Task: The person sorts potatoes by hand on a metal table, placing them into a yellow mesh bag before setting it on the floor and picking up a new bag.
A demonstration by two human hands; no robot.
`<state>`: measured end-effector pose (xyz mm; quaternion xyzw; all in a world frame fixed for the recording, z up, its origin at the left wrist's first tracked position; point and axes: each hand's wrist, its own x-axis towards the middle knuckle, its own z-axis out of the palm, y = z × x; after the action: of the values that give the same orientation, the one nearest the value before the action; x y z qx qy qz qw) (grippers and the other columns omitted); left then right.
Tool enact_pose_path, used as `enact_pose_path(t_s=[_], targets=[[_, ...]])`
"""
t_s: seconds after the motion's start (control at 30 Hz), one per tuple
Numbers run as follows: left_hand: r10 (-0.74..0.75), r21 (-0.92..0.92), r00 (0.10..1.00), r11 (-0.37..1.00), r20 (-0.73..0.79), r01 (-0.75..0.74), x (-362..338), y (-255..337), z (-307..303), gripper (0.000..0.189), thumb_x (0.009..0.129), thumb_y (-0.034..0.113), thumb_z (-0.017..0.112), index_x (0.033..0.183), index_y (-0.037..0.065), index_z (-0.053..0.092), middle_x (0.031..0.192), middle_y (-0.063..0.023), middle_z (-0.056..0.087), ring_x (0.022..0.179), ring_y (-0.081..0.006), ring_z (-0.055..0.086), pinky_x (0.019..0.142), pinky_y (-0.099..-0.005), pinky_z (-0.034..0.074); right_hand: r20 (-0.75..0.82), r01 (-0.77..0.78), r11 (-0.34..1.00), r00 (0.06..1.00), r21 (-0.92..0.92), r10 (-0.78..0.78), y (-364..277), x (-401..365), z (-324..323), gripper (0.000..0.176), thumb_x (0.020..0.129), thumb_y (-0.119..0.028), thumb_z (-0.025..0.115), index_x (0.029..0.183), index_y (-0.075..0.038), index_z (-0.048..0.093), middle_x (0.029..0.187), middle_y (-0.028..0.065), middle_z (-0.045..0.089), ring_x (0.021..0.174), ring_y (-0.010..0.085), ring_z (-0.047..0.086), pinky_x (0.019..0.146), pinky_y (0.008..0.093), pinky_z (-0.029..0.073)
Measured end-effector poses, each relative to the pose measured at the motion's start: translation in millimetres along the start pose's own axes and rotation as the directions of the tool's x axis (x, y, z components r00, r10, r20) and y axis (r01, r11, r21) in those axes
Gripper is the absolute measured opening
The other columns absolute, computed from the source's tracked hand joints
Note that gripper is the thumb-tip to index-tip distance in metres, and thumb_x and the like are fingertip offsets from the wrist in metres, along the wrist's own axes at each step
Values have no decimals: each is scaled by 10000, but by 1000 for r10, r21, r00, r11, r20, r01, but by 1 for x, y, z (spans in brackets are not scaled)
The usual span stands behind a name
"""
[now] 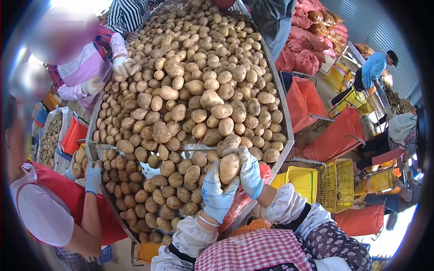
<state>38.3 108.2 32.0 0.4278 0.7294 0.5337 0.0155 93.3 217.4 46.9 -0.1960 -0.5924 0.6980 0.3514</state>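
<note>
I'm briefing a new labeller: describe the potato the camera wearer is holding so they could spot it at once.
Start at the long metal sorting table heaped with potatoes and follow it to its near edge. There the left hand and right hand, both in pale blue gloves, cup one large potato. It alone is held between two gloves rather than lying in the heap.

Yellow crates [337,185], red sacks [312,27] (piled by the wall), sorting table [286,122].

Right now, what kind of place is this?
Probably a potato sorting shed: a long metal table heaped with potatoes, gloved workers along it, red sacks and yellow crates beside it; left hand and right hand hold one potato.
</note>
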Motion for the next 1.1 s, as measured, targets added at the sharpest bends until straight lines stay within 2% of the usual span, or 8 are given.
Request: enact_pose_path(t_s=[0.27, 0.37, 0.4, 0.53, 0.67, 0.87, 0.97, 1.1], targets=[[112, 93, 992, 989, 52, -117, 16, -7, -6, 556, 836, 215, 680, 1277, -53, 474, 1065, -196, 606, 906, -319, 595, 812, -390, 479, 9, -190, 971, 982, 144, 191, 23, -2, -14, 492, 960, -471, 426, 1190, -45, 517, 1027, 75, 593, 898, 169, 572, 787, 298, 484], [-41, -329, 999, 944, -10, 36, 29, -50, -4, 355, 974, 197, 451, 1241, -28, 518, 1087, -181, 609, 904, -297, 590, 809, -369, 477, 587, -607, 207, 795, 767, 154, 46, 18, -62, 711, 886, -670, 333, 1194, -58, 521, 974, 178, 621, 582, 225, 563, 422, 299, 426], [-387, -498, 921, 807, -42, 317, 48, -34, -12, 338, 980, 166, 431, 1249, -20, 517, 1166, -191, 582, 1002, -308, 579, 877, -355, 464, 581, -601, 215, 799, 770, 154, 33, 21, -62, 711, 886, -670, 333, 1194, -58, 521, 974, 178, 621, 582, 225, 563, 422, 299, 426], [139, 341, 986, 935, -94, -100, 106, -94, -12, 510, 928, 211, 504, 1389, 29, 379, 1345, -203, 463, 1232, -356, 443, 1046, -437, 342, 477, -649, 217, 709, 729, 519, 23, 17, -76, 637, 885, -572, 453, 1216, -31, 509, 1034, 218, 622, 687, 306, 638, 503, 356, 539], [-429, 567, 878, 785, 210, 248, 143, -93, 12, 835, 821, 314, 643, 1477, 114, 167, 1323, -216, 451, 1145, -373, 498, 983, -447, 406, 533, -653, 170, 718, 738, 448, 14, 8, -74, 467, 865, -397, 535, 1106, 2, 559, 1034, 238, 615, 810, 359, 650, 607, 441, 571], [-306, 600, 942, 783, 141, 164, 140, -127, 27, 793, 831, 241, 654, 1464, 86, 200, 1270, -191, 490, 1095, -320, 544, 903, -405, 473, 469, -701, 506, 713, 504, 521, 17, -1, -83, 367, 883, -302, 505, 1015, 35, 567, 996, 185, 623, 875, 304, 639, 772, 421, 545], [-402, -642, 901, 649, 165, 407, 112, -170, 0, 436, 927, 274, 571, 1279, 33, 481, 1081, -62, 614, 874, -159, 622, 689, -269, 534, 477, -724, 491, 689, 484, 546, 17, 0, -85, 379, 870, -249, 502, 1105, 44, 546, 1009, 217, 632, 861, 324, 643, 751, 432, 555], [-426, -755, 855, 445, 295, 482, 73, -94, -35, 415, 1008, 339, 360, 1254, 41, 513, 1110, -54, 620, 957, -140, 608, 803, -279, 517, 528, -749, 520, 661, 411, 534, 14, 7, -60, 522, 921, -322, 473, 1287, 50, 441, 1142, 248, 589, 868, 322, 645, 752, 414, 555]])
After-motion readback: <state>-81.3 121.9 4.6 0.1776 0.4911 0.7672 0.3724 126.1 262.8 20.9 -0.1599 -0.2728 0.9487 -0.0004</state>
